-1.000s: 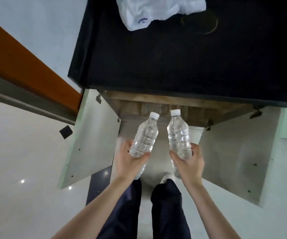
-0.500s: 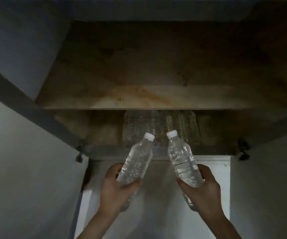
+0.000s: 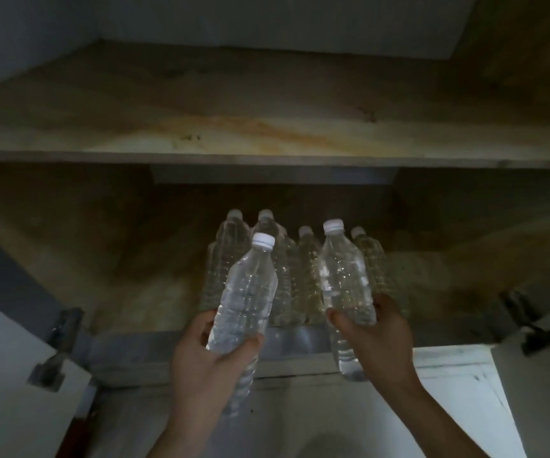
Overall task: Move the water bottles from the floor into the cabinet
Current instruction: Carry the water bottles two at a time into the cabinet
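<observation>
Left grip (image 3: 207, 355) is clasping the lower half of the left bottle (image 3: 247, 292), thumb lying across the front and fingers curling round the far side. Right grip (image 3: 376, 338) is clasping the right bottle (image 3: 343, 276) the same way, and that bottle's base is poking out below the palm. Both bottles are clear, white-capped and holding water.

Seen from the head camera, the two bottles are hanging in the air at the mouth of the cabinet's lower compartment (image 3: 128, 269). Their caps are pointing up and inward, and their tops are leaning slightly toward each other without touching. Neither is resting on any surface.

Just behind them, a cluster of stored bottles (image 3: 306, 259) is standing upright on the compartment floor, at least four white caps showing in the gloom. How many are standing farther back is too dim to tell. A stained wooden shelf (image 3: 267, 133) is spanning the cabinet above the compartment.

Pale doors are standing open on both sides, the left door (image 3: 2, 391) and the right door (image 3: 547, 391). A metal hinge (image 3: 65, 328) is showing at the left edge of the opening and another hinge (image 3: 528, 328) at the right. Two bare forearms are reaching up from the bottom of the frame.
</observation>
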A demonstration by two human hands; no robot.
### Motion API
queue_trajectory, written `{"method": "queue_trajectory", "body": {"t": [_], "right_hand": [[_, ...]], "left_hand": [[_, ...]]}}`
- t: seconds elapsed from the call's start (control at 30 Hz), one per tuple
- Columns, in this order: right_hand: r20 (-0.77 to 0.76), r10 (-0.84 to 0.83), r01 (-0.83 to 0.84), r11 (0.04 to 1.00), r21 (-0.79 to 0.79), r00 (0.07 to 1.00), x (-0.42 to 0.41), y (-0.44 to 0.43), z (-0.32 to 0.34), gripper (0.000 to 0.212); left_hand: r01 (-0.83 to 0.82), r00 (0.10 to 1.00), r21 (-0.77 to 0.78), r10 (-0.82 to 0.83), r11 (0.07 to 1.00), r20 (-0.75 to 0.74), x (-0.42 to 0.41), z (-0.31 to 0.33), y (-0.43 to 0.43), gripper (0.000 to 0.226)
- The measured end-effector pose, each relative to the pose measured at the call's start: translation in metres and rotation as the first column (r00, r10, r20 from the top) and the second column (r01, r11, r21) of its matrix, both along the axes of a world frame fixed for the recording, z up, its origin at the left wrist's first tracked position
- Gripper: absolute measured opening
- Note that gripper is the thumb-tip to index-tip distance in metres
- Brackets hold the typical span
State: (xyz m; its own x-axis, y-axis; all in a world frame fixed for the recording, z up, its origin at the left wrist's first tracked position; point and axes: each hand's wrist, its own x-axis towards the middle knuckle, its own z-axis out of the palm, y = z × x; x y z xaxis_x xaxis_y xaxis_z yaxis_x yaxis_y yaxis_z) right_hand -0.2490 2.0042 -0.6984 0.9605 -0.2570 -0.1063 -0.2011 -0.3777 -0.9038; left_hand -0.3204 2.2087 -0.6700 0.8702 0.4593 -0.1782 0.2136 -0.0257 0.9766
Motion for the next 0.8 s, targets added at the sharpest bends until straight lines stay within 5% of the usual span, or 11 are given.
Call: {"method": "queue_trajectory", "body": {"t": [0.23, 0.4, 0.63, 0.8], "right_hand": [[0.076, 0.066, -0.066, 0.998, 0.001, 0.995, 0.048, 0.01, 0.011, 0.017], [0.029, 0.107, -0.105, 0.992, -0.068, 0.994, 0.076, 0.026, 0.005, 0.012], [-0.015, 0.157, -0.157, 0.967, -0.2, 0.987, 0.087, 0.043, 0.018, 0.024], [-0.02, 0.224, -0.225, 0.968, -0.109, 0.974, 0.076, 0.036, 0.009, 0.009]], "left_hand": [[0.044, 0.999, -0.055, -0.043, 0.997, 0.022, 0.019, 0.0, -0.002, 0.028], [0.003, 0.999, 0.046, -0.006, 0.999, 0.051, 0.029, -0.01, -0.004, 0.031], [-0.051, 0.998, 0.074, 0.048, 0.996, 0.034, 0.028, -0.015, -0.001, 0.034], [-0.064, 0.998, 0.087, 0.063, 0.994, 0.017, 0.026, -0.02, 0.005, 0.032]]}}
